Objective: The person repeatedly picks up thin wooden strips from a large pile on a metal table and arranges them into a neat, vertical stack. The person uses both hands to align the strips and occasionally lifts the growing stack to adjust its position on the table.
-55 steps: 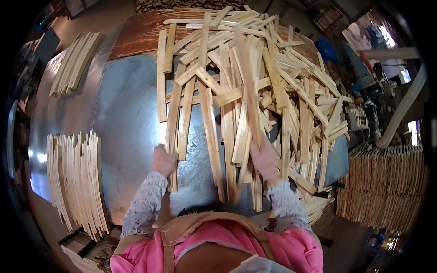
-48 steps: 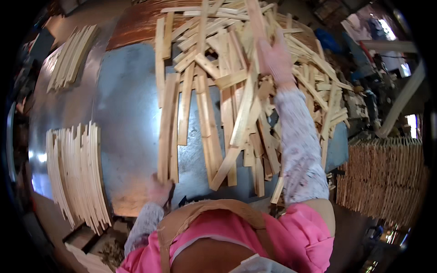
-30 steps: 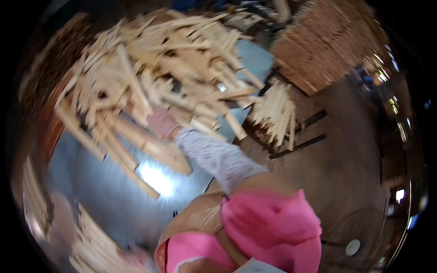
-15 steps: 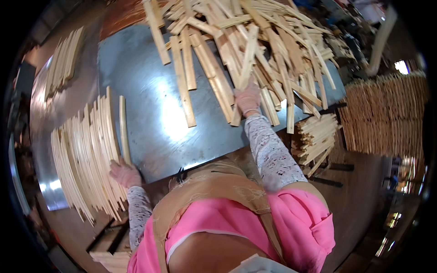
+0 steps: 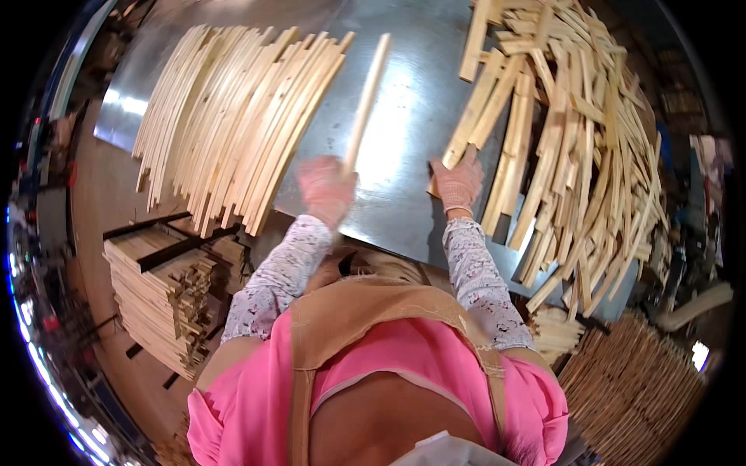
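Grey metal tabletop (image 5: 398, 198) shines above brown floor (image 5: 97, 198) — left hand (image 5: 326, 191) gripping a pale stick (image 5: 367, 102), right hand (image 5: 458, 182) clasping a slat (image 5: 468, 118).

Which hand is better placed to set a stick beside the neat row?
Probably the left hand: it holds a stick near the neat row, while the right hand is over by the jumbled pile.

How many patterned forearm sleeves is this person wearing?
2: the left patterned sleeve behind the left hand, near one end of a loose wooden strip; the right patterned sleeve behind the right hand, at the edge of the jumbled wooden strips. No others show.
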`<state>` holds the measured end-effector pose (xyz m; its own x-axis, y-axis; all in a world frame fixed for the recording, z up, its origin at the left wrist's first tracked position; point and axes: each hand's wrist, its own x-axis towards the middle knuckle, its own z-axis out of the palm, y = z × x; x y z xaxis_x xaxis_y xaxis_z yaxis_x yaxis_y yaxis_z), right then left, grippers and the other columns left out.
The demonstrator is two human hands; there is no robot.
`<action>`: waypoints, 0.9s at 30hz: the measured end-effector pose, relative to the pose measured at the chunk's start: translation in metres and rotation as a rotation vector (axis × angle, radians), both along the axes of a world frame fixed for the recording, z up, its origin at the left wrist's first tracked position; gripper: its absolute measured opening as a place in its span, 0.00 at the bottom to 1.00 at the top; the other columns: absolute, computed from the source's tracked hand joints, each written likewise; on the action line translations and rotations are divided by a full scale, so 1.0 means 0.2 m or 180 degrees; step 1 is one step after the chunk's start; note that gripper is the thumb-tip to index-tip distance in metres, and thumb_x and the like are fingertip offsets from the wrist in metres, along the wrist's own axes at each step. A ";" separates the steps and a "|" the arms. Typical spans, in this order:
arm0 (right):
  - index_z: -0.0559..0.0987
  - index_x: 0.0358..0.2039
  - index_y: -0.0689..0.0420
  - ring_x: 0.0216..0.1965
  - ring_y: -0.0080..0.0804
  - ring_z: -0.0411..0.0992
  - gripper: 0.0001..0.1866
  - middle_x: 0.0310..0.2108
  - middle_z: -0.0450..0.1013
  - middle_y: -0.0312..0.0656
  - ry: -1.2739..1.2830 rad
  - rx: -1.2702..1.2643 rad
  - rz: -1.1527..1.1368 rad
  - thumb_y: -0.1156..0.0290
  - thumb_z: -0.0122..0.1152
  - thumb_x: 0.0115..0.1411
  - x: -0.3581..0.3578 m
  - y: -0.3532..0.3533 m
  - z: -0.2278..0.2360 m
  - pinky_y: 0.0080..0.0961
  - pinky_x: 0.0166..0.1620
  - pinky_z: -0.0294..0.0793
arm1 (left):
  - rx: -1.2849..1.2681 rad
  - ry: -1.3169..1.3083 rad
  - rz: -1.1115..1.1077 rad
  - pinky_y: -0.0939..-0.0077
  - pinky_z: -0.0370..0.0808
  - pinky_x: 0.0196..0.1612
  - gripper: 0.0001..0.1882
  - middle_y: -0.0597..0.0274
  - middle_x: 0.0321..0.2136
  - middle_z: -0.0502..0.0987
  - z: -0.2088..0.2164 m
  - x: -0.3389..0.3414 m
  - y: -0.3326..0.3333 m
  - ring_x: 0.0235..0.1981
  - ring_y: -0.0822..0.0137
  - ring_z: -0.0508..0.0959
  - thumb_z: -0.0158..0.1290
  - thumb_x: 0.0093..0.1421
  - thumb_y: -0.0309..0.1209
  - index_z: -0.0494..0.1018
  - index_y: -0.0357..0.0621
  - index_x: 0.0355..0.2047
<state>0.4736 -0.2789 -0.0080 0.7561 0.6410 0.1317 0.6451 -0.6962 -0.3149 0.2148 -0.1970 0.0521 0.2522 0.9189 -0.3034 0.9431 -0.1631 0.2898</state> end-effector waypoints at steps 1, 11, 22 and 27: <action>0.71 0.70 0.60 0.51 0.62 0.78 0.39 0.49 0.79 0.64 0.0242 -0.0003 -0.0062 0.60 0.71 0.61 -0.01 0.07 -0.02 0.48 0.58 0.78 | 0.0042 0.0741 0.0069 0.48 0.61 0.71 0.28 0.49 0.52 0.81 0.02 -0.15 0.07 0.60 0.50 0.75 0.59 0.67 0.56 0.81 0.43 0.51; 0.78 0.62 0.63 0.53 0.52 0.79 0.23 0.53 0.80 0.55 0.2771 0.0283 0.2485 0.62 0.56 0.72 -0.62 -0.08 0.02 0.42 0.58 0.80 | -0.0918 -0.1150 0.0196 0.41 0.59 0.72 0.32 0.39 0.63 0.76 -0.16 0.04 0.15 0.67 0.44 0.72 0.59 0.65 0.53 0.78 0.41 0.59; 0.66 0.71 0.67 0.52 0.63 0.80 0.44 0.51 0.80 0.66 -0.0572 0.0185 0.0369 0.57 0.72 0.61 0.77 1.18 -0.06 0.46 0.59 0.79 | 0.1940 0.0540 0.0037 0.42 0.58 0.76 0.34 0.41 0.70 0.67 -0.37 -0.48 0.14 0.72 0.41 0.65 0.63 0.63 0.38 0.70 0.42 0.67; 0.68 0.72 0.66 0.59 0.65 0.77 0.43 0.56 0.78 0.67 0.1708 0.0525 0.0555 0.54 0.69 0.65 0.63 1.21 0.00 0.45 0.66 0.75 | -0.0211 -0.2513 0.0670 0.60 0.71 0.68 0.34 0.39 0.61 0.75 -0.34 0.21 0.52 0.64 0.49 0.76 0.60 0.68 0.36 0.66 0.31 0.69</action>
